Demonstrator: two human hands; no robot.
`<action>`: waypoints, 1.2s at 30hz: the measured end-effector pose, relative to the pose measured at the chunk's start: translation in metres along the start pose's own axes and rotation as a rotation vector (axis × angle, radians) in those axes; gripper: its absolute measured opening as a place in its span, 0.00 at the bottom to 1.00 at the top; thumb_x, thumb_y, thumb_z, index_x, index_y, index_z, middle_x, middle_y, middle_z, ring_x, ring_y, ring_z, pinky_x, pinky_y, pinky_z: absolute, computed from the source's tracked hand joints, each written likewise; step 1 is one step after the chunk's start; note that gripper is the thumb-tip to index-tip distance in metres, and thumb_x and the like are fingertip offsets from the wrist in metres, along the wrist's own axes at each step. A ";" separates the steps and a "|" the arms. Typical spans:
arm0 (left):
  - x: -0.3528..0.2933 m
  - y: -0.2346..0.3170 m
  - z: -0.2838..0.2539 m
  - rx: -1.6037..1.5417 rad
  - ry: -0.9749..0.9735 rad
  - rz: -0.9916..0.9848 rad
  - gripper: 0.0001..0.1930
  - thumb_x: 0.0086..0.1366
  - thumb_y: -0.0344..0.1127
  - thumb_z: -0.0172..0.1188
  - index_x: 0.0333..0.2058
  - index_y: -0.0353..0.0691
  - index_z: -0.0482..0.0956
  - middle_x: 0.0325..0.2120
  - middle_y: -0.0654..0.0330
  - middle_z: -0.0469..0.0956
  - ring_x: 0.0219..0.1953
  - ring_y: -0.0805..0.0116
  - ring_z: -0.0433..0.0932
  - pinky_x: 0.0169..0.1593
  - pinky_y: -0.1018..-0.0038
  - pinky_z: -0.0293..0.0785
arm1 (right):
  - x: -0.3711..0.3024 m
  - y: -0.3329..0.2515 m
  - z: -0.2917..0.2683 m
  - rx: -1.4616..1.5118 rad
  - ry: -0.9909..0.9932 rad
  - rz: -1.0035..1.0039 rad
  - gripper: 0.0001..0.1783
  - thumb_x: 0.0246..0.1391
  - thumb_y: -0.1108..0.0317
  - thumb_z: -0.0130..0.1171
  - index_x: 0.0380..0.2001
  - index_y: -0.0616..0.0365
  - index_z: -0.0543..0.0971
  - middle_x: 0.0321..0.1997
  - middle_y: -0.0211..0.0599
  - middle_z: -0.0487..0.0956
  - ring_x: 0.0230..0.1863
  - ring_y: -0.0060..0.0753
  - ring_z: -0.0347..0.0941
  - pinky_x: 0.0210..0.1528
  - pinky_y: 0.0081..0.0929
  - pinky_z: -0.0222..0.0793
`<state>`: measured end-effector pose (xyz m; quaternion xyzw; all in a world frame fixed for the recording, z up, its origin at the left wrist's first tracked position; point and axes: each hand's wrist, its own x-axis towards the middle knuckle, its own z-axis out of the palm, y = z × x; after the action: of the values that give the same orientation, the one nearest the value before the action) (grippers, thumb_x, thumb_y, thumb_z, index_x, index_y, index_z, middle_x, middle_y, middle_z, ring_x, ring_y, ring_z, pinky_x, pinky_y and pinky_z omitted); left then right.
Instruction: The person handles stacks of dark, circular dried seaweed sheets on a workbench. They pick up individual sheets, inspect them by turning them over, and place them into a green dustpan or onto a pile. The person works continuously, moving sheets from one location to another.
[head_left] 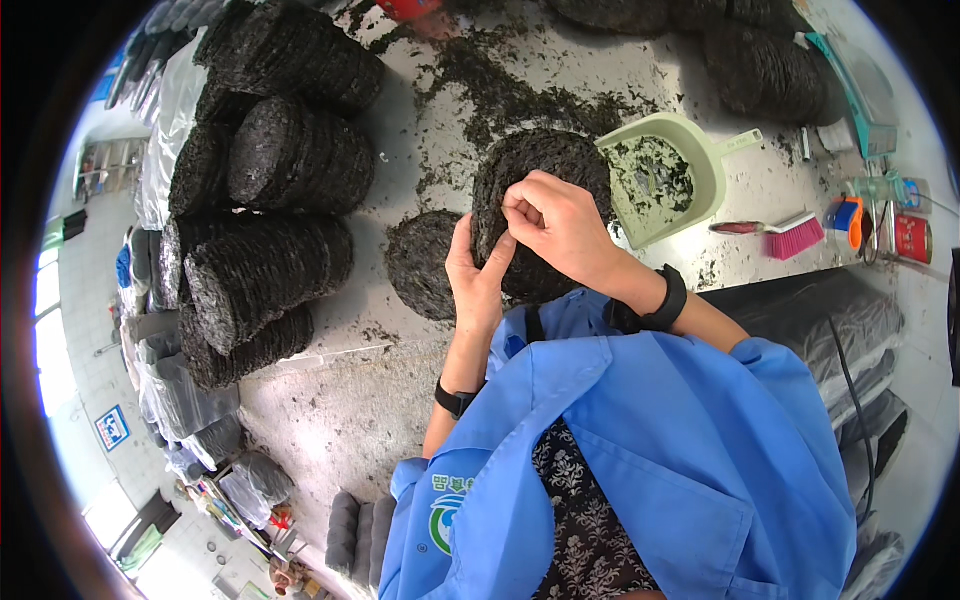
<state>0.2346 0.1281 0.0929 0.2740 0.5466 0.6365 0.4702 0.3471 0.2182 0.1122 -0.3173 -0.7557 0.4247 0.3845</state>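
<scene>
A round, dark cake of dried seaweed [560,152] is tilted up in front of me over the table. My left hand [474,275] grips its left edge, thumb in front and fingers along the side. At the cake's face, my right hand [565,222] is closed in a pinch, its fingertips close to my left thumb. Whatever those fingertips hold is too small to make out. Another round seaweed cake [420,265] lies flat on the table just left of my left hand.
Stacks of round seaweed cakes [270,270] fill the table's left side; more stacks [765,75] lie at the far right. A pale green dustpan [712,165] holds dark flakes. Right of it lies a pink-bristled brush [795,237]. Loose seaweed crumbs [485,85] cover the far middle.
</scene>
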 end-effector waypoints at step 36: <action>0.010 -0.077 -0.110 1.370 0.175 0.274 0.17 0.57 0.39 0.57 0.46 0.43 0.75 0.55 0.51 0.64 0.60 0.48 0.58 0.59 0.46 0.51 | -0.025 0.130 -0.034 -0.726 -0.645 -0.320 0.32 0.41 0.67 0.64 0.53 0.54 0.68 0.58 0.48 0.66 0.61 0.48 0.60 0.60 0.45 0.58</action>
<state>0.1589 0.0861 -0.0098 0.5226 0.8208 0.2221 0.0614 0.4081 0.2687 0.0009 -0.1637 -0.9738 0.1472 0.0571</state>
